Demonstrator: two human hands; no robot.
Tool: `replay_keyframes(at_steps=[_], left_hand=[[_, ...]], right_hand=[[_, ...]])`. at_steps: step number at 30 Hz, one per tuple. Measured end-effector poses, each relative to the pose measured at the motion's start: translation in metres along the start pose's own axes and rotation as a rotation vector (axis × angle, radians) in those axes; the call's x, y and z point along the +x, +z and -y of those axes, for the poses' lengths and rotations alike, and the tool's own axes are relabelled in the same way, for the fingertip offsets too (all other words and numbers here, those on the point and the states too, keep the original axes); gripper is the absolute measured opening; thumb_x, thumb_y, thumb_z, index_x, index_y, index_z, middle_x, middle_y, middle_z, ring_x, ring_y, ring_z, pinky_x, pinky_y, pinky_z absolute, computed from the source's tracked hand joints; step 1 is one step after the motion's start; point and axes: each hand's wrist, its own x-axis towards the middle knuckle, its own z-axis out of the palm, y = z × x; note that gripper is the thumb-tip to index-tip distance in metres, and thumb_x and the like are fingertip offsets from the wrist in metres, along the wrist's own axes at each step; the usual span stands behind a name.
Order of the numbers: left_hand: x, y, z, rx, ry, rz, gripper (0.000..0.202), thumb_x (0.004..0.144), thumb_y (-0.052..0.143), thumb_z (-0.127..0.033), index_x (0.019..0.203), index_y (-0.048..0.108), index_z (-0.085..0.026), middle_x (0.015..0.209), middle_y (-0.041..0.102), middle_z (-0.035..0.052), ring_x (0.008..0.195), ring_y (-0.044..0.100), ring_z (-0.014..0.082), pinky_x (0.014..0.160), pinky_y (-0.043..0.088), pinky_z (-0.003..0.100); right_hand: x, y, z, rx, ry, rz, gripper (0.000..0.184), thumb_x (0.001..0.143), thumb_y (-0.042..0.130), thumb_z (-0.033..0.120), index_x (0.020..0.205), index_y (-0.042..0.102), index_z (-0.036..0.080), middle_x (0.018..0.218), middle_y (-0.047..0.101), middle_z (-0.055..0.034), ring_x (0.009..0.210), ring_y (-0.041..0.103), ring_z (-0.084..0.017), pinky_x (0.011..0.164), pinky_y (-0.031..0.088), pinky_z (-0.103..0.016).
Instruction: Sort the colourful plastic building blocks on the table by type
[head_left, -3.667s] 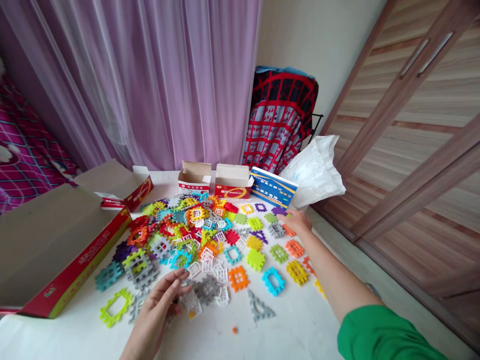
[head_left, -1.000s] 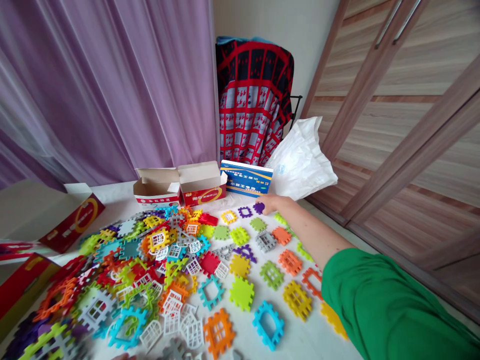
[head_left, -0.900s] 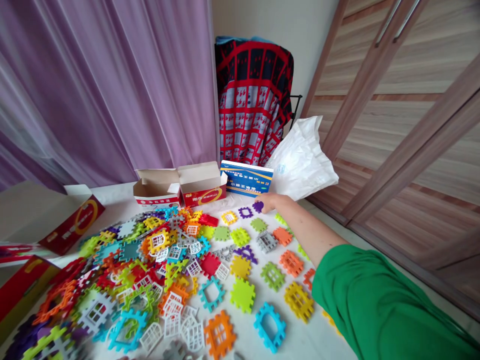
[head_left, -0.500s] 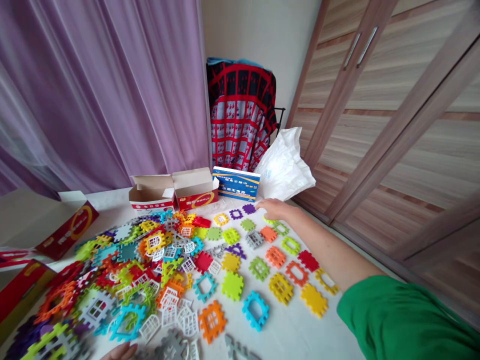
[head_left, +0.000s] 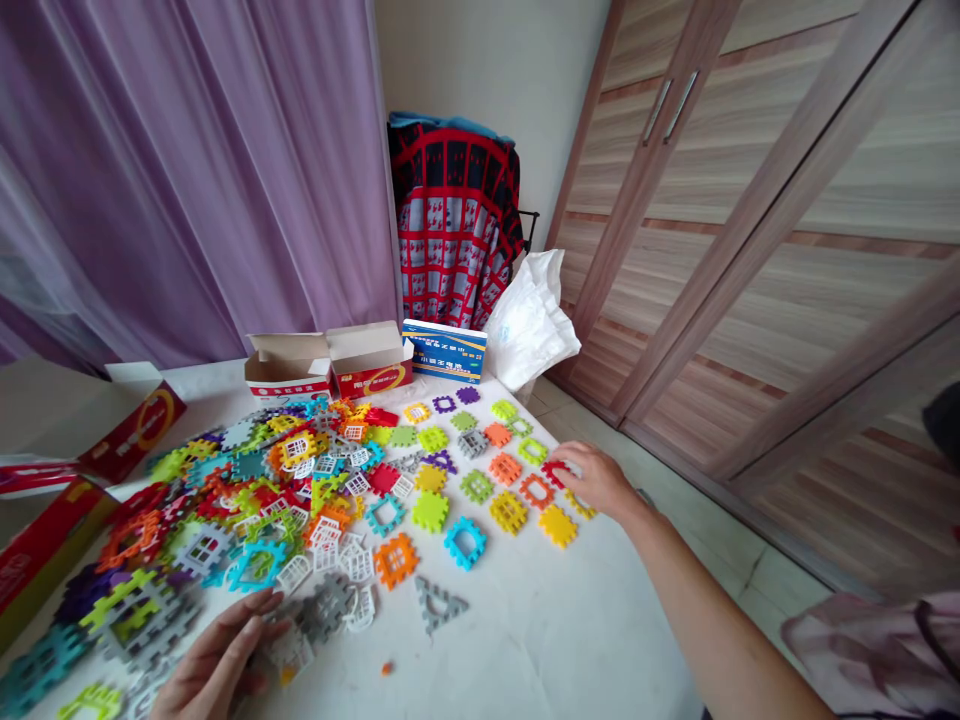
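Observation:
My right hand (head_left: 596, 478) reaches over the table's right edge, fingers extended, with the fingertips touching a red toothed plastic building piece (head_left: 553, 472). Near those fingers lie a yellow frame piece (head_left: 581, 504), an orange ring piece (head_left: 537, 490) and a solid yellow piece (head_left: 558, 525). My left hand (head_left: 221, 655) is low at the front of the pile, thumb and fingers apart and loosely bent. Beside its fingertips are grey toothed pieces (head_left: 328, 605) and blurred pale pieces (head_left: 289, 650); I see nothing clearly held there.
A heap of mixed building pieces (head_left: 255, 550) covers the table's left side. Spaced pieces, such as a blue ring (head_left: 465, 543), lie to the right. Red boxes (head_left: 373, 378), a blue box (head_left: 444, 352) and a white bag (head_left: 532, 320) stand behind. A wardrobe (head_left: 720, 280) is at right.
My right hand has drawn back toward me from the far purple and green pieces to the red piece. My left hand has come further into view. The camera view has shifted.

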Motion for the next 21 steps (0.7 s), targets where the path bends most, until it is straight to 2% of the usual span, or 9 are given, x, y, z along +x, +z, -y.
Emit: replay_keyframes(at_steps=[2,4,7,12,16,21], left_hand=[[-0.008,0.005,-0.012,0.023,0.021,0.0,0.063,0.055,0.072,-0.074,0.098,0.074,-0.028,0.116,0.073,0.0062,0.092,0.073,0.0293,0.054,0.057,0.025],[-0.014,0.008,-0.021,0.033,0.035,0.002,0.065,0.052,0.073,-0.075,0.095,0.074,-0.027,0.114,0.074,0.0065,0.089,0.073,0.029,0.054,0.057,0.026],[-0.018,0.01,-0.028,0.036,0.05,-0.012,0.065,0.05,0.073,-0.075,0.093,0.074,-0.027,0.11,0.075,0.0064,0.088,0.073,0.0282,0.056,0.058,0.026],[-0.019,0.011,-0.027,0.023,0.056,-0.026,0.064,0.049,0.075,-0.073,0.093,0.075,-0.027,0.108,0.075,0.0061,0.087,0.073,0.0275,0.058,0.058,0.026],[-0.02,0.01,-0.025,0.039,0.072,-0.031,0.064,0.051,0.073,-0.074,0.094,0.074,-0.027,0.111,0.075,0.0059,0.09,0.073,0.0289,0.06,0.06,0.028],[-0.018,0.009,-0.019,0.06,0.068,-0.043,0.069,0.05,0.071,-0.077,0.096,0.073,-0.026,0.113,0.074,0.006,0.091,0.073,0.0284,0.059,0.059,0.027]], right_hand=[[-0.032,0.0,0.009,0.024,0.023,0.073,0.022,0.084,0.056,0.029,0.099,0.072,0.026,0.109,0.071,-0.0026,0.097,0.066,-0.02,0.087,0.049,-0.031],[-0.058,0.001,0.022,-0.013,0.112,0.115,0.021,0.083,0.058,0.033,0.1,0.07,0.026,0.108,0.071,-0.0017,0.09,0.067,-0.019,0.08,0.049,-0.031],[-0.081,0.005,0.045,-0.138,0.205,0.102,0.022,0.083,0.062,0.037,0.1,0.066,0.024,0.107,0.071,-0.0041,0.096,0.066,-0.022,0.081,0.048,-0.031],[-0.087,0.025,0.069,-0.25,0.305,0.107,0.021,0.086,0.059,0.035,0.102,0.062,0.022,0.111,0.067,-0.0071,0.107,0.062,-0.022,0.083,0.047,-0.029],[-0.085,0.034,0.069,-0.216,0.37,0.094,0.023,0.087,0.058,0.035,0.107,0.06,0.023,0.12,0.063,-0.007,0.11,0.061,-0.021,0.084,0.046,-0.028],[-0.087,0.034,0.062,-0.188,0.387,0.126,0.022,0.086,0.058,0.035,0.105,0.061,0.024,0.114,0.066,-0.0057,0.108,0.062,-0.022,0.084,0.046,-0.029]])
